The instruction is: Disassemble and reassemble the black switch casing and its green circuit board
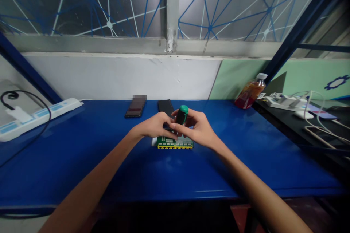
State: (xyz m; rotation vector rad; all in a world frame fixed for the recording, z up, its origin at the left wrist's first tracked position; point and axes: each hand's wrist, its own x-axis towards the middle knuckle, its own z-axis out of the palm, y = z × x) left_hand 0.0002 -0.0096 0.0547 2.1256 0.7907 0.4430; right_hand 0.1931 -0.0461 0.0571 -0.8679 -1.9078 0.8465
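Note:
A green circuit board (169, 140) with a yellow strip along its near edge lies flat on the blue table (125, 174). Above it, a screwdriver (182, 113) with a green and black handle stands nearly upright, its lower end toward the board. Wrapped around that handle are the fingers of my right hand (198, 127). My left hand (157, 125) is closed at the board's far left side, thumb low over the board near the screwdriver's shaft. What its fingers pinch is hidden, and the screwdriver's tip cannot be made out.
Behind my hands lie a dark phone (136, 106) and a black flat object (165, 106). A white power strip (41, 118) with a black cable runs along the left. At the back right leans a drink bottle (250, 91); cables and a charger (290, 102) sit beyond it.

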